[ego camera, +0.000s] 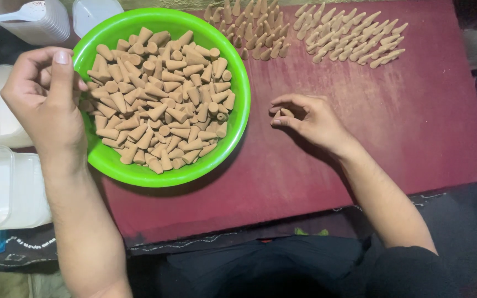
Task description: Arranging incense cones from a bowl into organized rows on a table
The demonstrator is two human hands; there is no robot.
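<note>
A green bowl (233,132) heaped with tan cones (161,99) is set on the dark red desk (415,127), and the left hand (42,99) is held at the bowl's 9 o'clock rim, its fingers (62,72) curled toward the nearest cones; whether one is actually pinched cannot be told. The right hand (310,118) is rested on the desk at 3 o'clock of the bowl, its fingers pinched lightly together around what may be a single small cone, though this is too small to be made out. Rows of standing cones (310,33) are seen at 1 o'clock, near the far edge. The bowl is piled high, so cones could be pushed over the rim if the pile is dug into carelessly. The upright rows are packed closely, and a whole line could be toppled if one is knocked by a sleeve or wrist. The cones look crumbly, so tips may be broken by a hard squeeze. White plastic tubs (6,187) are crowded against the left forearm and could be nudged.
</note>
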